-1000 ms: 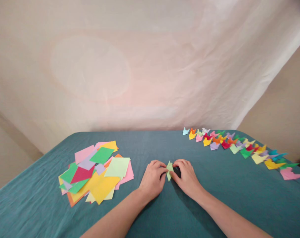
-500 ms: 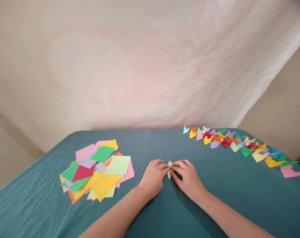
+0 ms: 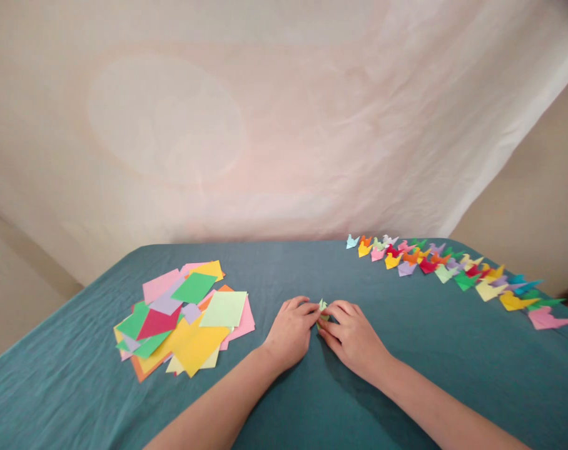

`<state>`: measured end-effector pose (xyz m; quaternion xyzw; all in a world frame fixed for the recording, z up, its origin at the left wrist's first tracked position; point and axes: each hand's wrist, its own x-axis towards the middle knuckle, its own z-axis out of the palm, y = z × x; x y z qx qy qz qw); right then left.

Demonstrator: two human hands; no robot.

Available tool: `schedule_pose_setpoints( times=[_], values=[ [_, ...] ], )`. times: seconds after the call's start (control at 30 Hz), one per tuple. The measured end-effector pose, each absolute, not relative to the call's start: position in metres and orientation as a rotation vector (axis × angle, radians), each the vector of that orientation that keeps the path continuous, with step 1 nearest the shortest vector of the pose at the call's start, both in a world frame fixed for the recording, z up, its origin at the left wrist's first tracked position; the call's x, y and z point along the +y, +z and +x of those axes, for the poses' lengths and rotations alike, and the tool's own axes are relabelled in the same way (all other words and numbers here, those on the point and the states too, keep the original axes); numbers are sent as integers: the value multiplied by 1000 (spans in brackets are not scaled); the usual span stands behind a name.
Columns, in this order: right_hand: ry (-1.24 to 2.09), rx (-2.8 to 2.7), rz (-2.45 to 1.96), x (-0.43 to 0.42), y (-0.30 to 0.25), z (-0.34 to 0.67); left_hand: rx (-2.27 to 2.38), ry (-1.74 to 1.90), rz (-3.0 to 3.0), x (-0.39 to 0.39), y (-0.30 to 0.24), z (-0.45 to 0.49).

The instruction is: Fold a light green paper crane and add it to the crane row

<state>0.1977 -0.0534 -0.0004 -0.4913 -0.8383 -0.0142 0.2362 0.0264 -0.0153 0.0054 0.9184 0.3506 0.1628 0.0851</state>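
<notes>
A small light green folded paper [image 3: 323, 305] is pinched between my two hands at the middle of the table, its pointed tip showing above the fingers. My left hand [image 3: 291, 331] closes on its left side with bent fingers. From the right, my right hand [image 3: 352, 334] grips it between thumb and fingertips. Much of the paper is hidden behind the fingers.
On the left lies a loose pile of colored paper squares [image 3: 197, 344]. Several small folded paper birds [image 3: 446, 273] stand in slanting rows at the right. A teal cloth [image 3: 284, 269] covers the table, with a pale hanging sheet [image 3: 284, 125] behind.
The light green paper's lower point, visible earlier below the fingers, is now covered or folded up. My right thumb has moved slightly left and up against it. The view has shifted slightly.
</notes>
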Motion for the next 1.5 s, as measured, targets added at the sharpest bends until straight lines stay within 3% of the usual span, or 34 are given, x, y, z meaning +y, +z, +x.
schedule_pose_setpoints(
  times=[0.67, 1.13, 1.5],
  values=[
    [56, -2623, -1233, -66, 30, 211, 1143, 595, 2675, -12, -3, 22],
    [-338, -2561, -1114, -40, 8, 215, 1122, 689, 2630, -11, -4, 22],
    [-349, -2533, -1065, -37, 2, 219, 1081, 737, 2617, -12, 0, 23]
  ],
)
